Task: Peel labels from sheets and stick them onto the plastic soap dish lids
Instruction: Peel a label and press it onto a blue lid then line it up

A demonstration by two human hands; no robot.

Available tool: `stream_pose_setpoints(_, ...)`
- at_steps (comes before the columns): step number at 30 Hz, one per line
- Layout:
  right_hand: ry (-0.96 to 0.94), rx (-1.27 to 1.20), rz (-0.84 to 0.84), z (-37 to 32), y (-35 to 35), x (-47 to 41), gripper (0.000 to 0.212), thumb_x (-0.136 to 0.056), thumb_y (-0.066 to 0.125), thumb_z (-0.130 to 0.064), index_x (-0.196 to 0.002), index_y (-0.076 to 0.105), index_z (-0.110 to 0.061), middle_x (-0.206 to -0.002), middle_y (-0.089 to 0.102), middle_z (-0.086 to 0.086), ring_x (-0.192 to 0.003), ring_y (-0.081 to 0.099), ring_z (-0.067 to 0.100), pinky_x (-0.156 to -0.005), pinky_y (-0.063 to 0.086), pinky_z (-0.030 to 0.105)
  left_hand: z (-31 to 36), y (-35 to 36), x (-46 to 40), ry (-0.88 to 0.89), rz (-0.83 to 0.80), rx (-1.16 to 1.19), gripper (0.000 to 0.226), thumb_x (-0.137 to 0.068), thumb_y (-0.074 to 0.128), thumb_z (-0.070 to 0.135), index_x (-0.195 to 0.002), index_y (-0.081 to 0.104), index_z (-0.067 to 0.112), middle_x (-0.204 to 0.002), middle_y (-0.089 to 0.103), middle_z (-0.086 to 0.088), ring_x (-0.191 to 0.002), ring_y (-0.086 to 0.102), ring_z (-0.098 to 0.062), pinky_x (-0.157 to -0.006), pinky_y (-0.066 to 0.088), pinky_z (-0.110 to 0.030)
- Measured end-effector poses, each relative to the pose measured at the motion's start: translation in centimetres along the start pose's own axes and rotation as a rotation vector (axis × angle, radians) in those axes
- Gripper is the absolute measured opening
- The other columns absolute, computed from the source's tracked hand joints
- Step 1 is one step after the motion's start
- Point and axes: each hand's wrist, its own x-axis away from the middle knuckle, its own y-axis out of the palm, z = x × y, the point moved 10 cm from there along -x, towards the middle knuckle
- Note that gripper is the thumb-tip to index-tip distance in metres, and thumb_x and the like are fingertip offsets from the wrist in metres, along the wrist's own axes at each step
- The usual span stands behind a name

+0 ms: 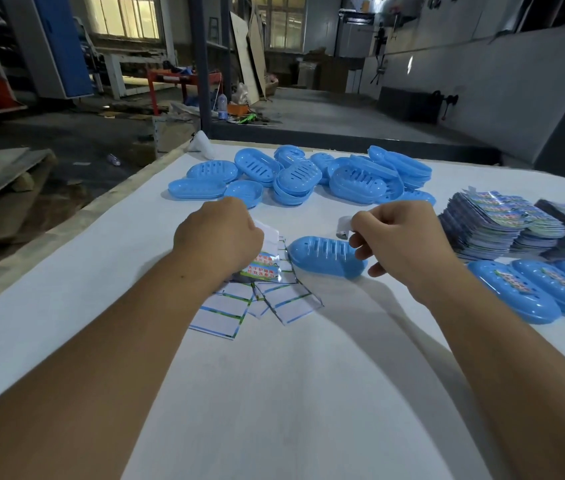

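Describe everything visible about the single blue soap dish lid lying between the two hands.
The soap dish lid is an oval, domed piece of glossy light-blue plastic with a row of parallel slots along its top. It lies dome up on the white table, apart from the pile behind it, and shows no label yet. The right hand hovers over its right end, pinching a small label; contact with the lid is unclear. Emptied backing sheets lie beside its left end.

A dim workshop lay beyond the bench's far edge, with a grey concrete floor (326, 109). Daylight came through barred windows (122, 17). A blue cabinet (56, 43) stood left; a grey wall (482, 71) ran right.
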Motion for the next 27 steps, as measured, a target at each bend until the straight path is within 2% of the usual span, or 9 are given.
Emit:
stream_pose_setpoints(2, -0.008, 0.005, -0.008, -0.1, 0.2, 0.1, 0.026, -0.086, 0.059, -0.016, -0.064, 0.073, -0.013, -0.060, 0.071, -0.002, -0.049, 0.065, 0.005, -0.041, 0.049, 0.021, -0.3, 0.5, 0.1, -0.003, -0.046, -0.157, 0.015, -0.092, 0.054, 0.033, -0.099, 0.059, 0.021, -0.087, 0.063, -0.002, -0.078, 0.059, -0.018, -0.057, 0.041, -0.031)
stream_pose_setpoints(5, -0.024, 0.012, -0.025, -0.2, 0.6, 0.2, 0.025, -0.085, 0.059, -0.016, -0.065, 0.073, -0.012, -0.060, 0.072, -0.001, -0.049, 0.065, 0.005, -0.042, 0.050, 0.021, -0.3, 0.4, 0.1, 0.012, -0.028, -0.266, 0.016, -0.092, 0.056, 0.036, -0.100, 0.059, 0.023, -0.086, 0.060, 0.001, -0.077, 0.057, -0.017, -0.056, 0.037, -0.030)
stream_pose_setpoints(7, -0.035, 0.009, -0.030, -0.3, 0.8, 0.2, 0.025, -0.085, 0.060, -0.016, -0.063, 0.072, -0.012, -0.062, 0.072, 0.001, -0.049, 0.065, 0.005, -0.042, 0.050, 0.022, 0.5, -0.1, 0.1, 0.049, 0.022, -0.094, 0.011, -0.089, 0.060, 0.036, -0.093, 0.063, 0.027, -0.085, 0.062, 0.004, -0.079, 0.059, -0.016, -0.062, 0.044, -0.030)
stream_pose_setpoints(9, -0.052, 0.016, -0.034, -0.4, 0.9, 0.2, 0.025, -0.085, 0.061, -0.017, -0.063, 0.072, -0.011, -0.063, 0.072, 0.004, -0.049, 0.065, 0.006, -0.042, 0.049, 0.023, 1.8, 0.1, 0.4, 0.098, -0.011, 0.310, 0.009, -0.085, 0.064, 0.035, -0.079, 0.068, 0.029, -0.074, 0.067, 0.010, -0.075, 0.062, -0.007, -0.063, 0.047, -0.025)
stream_pose_setpoints(12, -0.076, 0.036, -0.047, -0.5, 1.3, 0.2, 0.024, -0.085, 0.063, -0.018, -0.064, 0.072, -0.012, -0.063, 0.072, 0.006, -0.052, 0.067, 0.012, -0.042, 0.050, 0.024, 4.3, 0.4, 1.7, 0.173, -0.097, 0.686, 0.018, -0.084, 0.071, 0.034, -0.066, 0.071, 0.030, -0.061, 0.067, 0.019, -0.058, 0.060, 0.007, -0.049, 0.043, -0.010)
stream_pose_setpoints(17, -0.132, 0.089, -0.074, -1.0, 1.8, 0.5, 0.021, -0.082, 0.065, -0.022, -0.064, 0.072, -0.013, -0.059, 0.070, 0.004, -0.058, 0.070, 0.026, -0.041, 0.054, 0.029, 5.5, 1.8, 2.6, 0.199, -0.166, 0.792, 0.016, -0.084, 0.074, 0.043, -0.073, 0.076, 0.031, -0.069, 0.071, 0.017, -0.063, 0.062, 0.005, -0.050, 0.043, -0.007)
stream_pose_setpoints(22, -0.191, 0.170, -0.089, -1.5, 2.1, 0.7, 0.024, -0.081, 0.064, -0.031, -0.069, 0.071, -0.011, -0.062, 0.070, 0.006, -0.055, 0.071, 0.028, -0.050, 0.059, 0.050, 5.5, 2.3, 2.7, 0.160, -0.203, 0.806, 0.015, -0.087, 0.072, 0.041, -0.074, 0.076, 0.033, -0.076, 0.074, 0.019, -0.077, 0.067, 0.003, -0.065, 0.050, -0.017)
stream_pose_setpoints(24, -0.215, 0.185, -0.088, -1.5, 2.2, 0.6, 0.022, -0.083, 0.064, -0.030, -0.069, 0.071, -0.015, -0.061, 0.070, 0.002, -0.057, 0.071, 0.026, -0.052, 0.060, 0.049, 5.4, 2.5, 2.7, 0.142, -0.215, 0.817, 0.016, -0.087, 0.071, 0.041, -0.075, 0.076, 0.032, -0.076, 0.074, 0.019, -0.077, 0.066, 0.004, -0.062, 0.048, -0.016)
stream_pose_setpoints(27, -0.296, 0.224, -0.121, -1.8, 2.8, 0.6, 0.021, -0.092, 0.064, -0.031, -0.073, 0.071, -0.026, -0.065, 0.071, -0.011, -0.058, 0.067, 0.012, -0.057, 0.059, 0.036, 5.0, 2.4, 2.6, 0.102, -0.191, 0.836, 0.017, -0.087, 0.071, 0.041, -0.079, 0.078, 0.028, -0.076, 0.074, 0.014, -0.077, 0.067, 0.001, -0.061, 0.046, -0.018)
